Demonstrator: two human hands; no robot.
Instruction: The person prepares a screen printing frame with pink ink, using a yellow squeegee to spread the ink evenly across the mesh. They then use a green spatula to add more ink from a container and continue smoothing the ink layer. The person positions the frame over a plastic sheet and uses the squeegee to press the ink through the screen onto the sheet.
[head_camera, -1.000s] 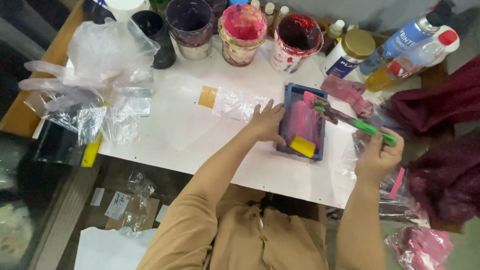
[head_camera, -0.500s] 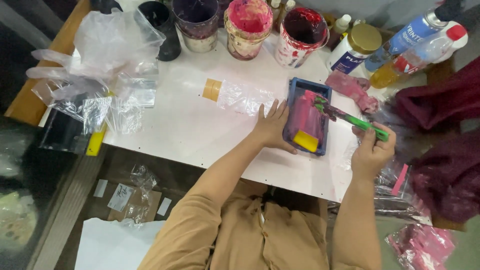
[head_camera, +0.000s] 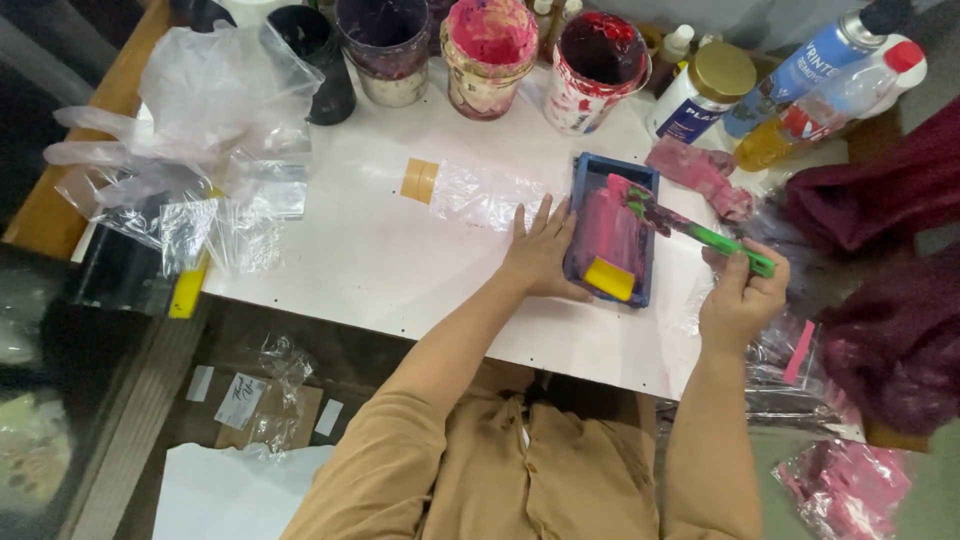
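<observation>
A small blue tray (head_camera: 588, 168) smeared with magenta paint lies on the white table (head_camera: 370, 260), with a yellow piece (head_camera: 609, 278) at its near end. My left hand (head_camera: 541, 250) rests flat against the tray's left side, fingers spread. My right hand (head_camera: 742, 295) grips the green handle of a tool (head_camera: 690, 226) whose paint-covered end reaches over the tray.
Several paint-stained pots (head_camera: 490, 55) stand along the table's far edge, with a gold-lidded jar (head_camera: 705, 90) and bottles (head_camera: 825, 85) at the right. Crumpled clear plastic bags (head_camera: 200, 130) fill the left side. A pink-stained rag (head_camera: 700, 175) lies beside the tray; dark red cloth (head_camera: 890, 280) lies at the right.
The tool in my right hand has shifted slightly over the tray. My left hand stays against the tray's side.
</observation>
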